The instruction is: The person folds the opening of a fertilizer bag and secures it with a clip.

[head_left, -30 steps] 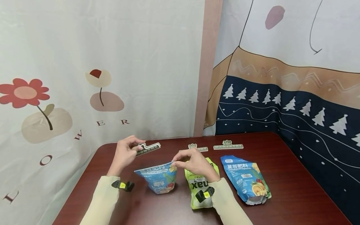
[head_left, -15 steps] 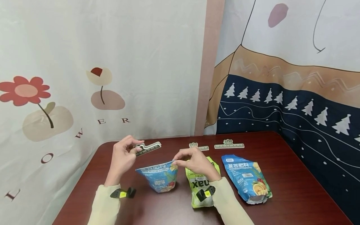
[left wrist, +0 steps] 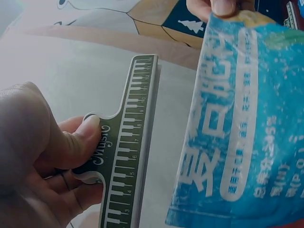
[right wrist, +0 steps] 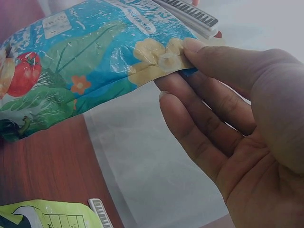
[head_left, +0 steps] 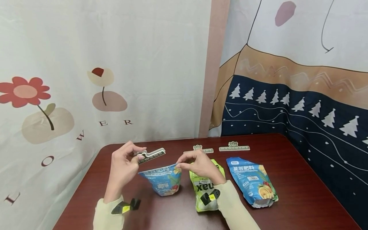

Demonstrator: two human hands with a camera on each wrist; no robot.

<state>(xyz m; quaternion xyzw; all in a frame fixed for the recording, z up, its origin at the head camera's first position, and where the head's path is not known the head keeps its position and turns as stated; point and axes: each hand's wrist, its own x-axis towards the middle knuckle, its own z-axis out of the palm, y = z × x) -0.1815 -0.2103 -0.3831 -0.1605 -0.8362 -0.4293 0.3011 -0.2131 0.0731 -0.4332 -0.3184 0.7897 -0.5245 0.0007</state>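
Note:
My left hand [head_left: 123, 164] pinches a piano-keyboard clip [left wrist: 124, 147] by its handle, thumb on the word "Music". The clip's long edge is apart from the top of a blue fertilizer bag [head_left: 164, 182], just beyond it to the left in the left wrist view. That bag stands upright on the table, its top edge pressed flat. My right hand [head_left: 198, 164] pinches the bag's top right corner between thumb and fingers, as the right wrist view shows [right wrist: 209, 104].
Under my right forearm lies a green bag [head_left: 202, 195]. Further right is another blue bag [head_left: 253, 183]. Two more clips, one partly hidden [head_left: 207, 150] and one fully visible [head_left: 234, 147], lie near the far edge of the dark red table [head_left: 296, 191]. Curtains hang behind.
My left hand has drawn slightly back toward me and lower, with the clip still in its pinch. The right hand and the blue bag have hardly moved.

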